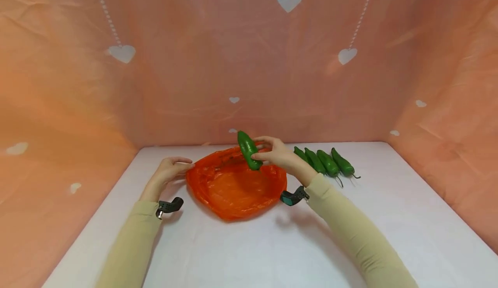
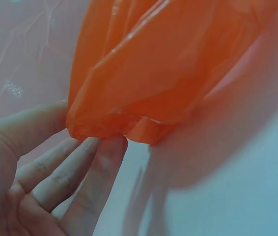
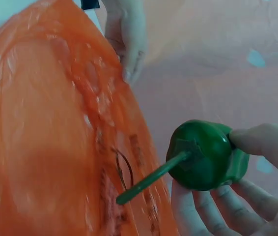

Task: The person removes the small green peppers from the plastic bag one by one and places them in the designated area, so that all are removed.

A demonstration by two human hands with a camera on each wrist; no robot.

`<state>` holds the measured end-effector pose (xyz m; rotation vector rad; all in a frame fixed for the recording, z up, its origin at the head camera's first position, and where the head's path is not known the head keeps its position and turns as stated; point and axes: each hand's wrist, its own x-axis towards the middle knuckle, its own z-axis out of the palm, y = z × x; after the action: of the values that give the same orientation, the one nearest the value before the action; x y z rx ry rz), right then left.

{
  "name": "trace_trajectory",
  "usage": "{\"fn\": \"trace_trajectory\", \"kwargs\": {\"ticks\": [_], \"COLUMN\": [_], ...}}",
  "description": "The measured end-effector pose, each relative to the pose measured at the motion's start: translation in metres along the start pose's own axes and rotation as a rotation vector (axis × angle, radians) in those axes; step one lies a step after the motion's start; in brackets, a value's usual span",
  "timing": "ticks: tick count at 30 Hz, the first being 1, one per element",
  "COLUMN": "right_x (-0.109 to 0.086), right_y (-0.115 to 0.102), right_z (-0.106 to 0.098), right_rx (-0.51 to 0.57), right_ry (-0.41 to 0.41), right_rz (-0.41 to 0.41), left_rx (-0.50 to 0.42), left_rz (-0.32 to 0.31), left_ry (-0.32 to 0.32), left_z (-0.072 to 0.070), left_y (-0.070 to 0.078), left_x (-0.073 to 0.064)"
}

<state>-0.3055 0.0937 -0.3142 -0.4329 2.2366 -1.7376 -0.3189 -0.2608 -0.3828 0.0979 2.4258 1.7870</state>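
My right hand point(image 1: 278, 152) grips a green pepper point(image 1: 247, 149) between thumb and fingers, above the far right part of an open orange plastic bag point(image 1: 233, 193). In the right wrist view the pepper's stem point(image 3: 151, 179) points toward the bag, and the pepper's far end is hidden behind its body. My left hand point(image 1: 173, 171) is at the bag's left corner. The left wrist view shows its thumb and fingertips point(image 2: 112, 147) holding the bag's edge, with the plastic folded between them.
Several green peppers point(image 1: 328, 163) lie side by side on the white table point(image 1: 241, 253), right of the bag and behind my right forearm. A peach-coloured cloth point(image 1: 202, 63) with white hearts encloses the table at the back and both sides.
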Motion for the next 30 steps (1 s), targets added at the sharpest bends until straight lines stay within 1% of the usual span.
{"fn": "trace_trajectory", "kwargs": {"ticks": [3, 5, 7, 11, 14, 19, 21, 26, 27, 30], "right_x": [-0.013, -0.022, -0.030, -0.046, -0.054, -0.068, -0.075, -0.092, -0.095, -0.099], "right_y": [0.000, 0.002, 0.004, 0.012, 0.018, 0.023, 0.023, 0.023, 0.024, 0.029], "right_z": [-0.022, -0.037, -0.051, -0.077, -0.095, -0.125, -0.136, -0.164, -0.170, -0.192], "right_rx": [-0.002, -0.006, -0.033, -0.071, -0.096, -0.152, -0.172, -0.227, -0.241, -0.272], "right_ry": [0.020, 0.026, 0.045, 0.080, 0.107, 0.144, 0.152, 0.169, 0.173, 0.172], "right_rz": [-0.004, -0.010, -0.012, 0.001, 0.001, -0.007, -0.007, -0.019, -0.022, -0.026], "left_rx": [-0.003, -0.005, -0.006, -0.024, -0.025, 0.006, 0.018, 0.019, 0.024, 0.035], "left_rz": [0.026, 0.038, 0.049, 0.044, 0.036, 0.045, 0.055, 0.054, 0.059, 0.049], "left_ry": [-0.006, 0.003, 0.005, 0.001, 0.003, 0.022, 0.027, 0.039, 0.036, 0.061], "left_z": [0.005, 0.006, 0.006, 0.003, 0.000, 0.001, 0.002, 0.004, 0.004, 0.006], "left_y": [0.002, 0.005, 0.006, 0.009, 0.009, 0.009, 0.008, 0.009, 0.009, 0.010], "left_x": [0.003, 0.005, 0.008, 0.011, 0.010, 0.008, 0.007, 0.007, 0.006, 0.003]}}
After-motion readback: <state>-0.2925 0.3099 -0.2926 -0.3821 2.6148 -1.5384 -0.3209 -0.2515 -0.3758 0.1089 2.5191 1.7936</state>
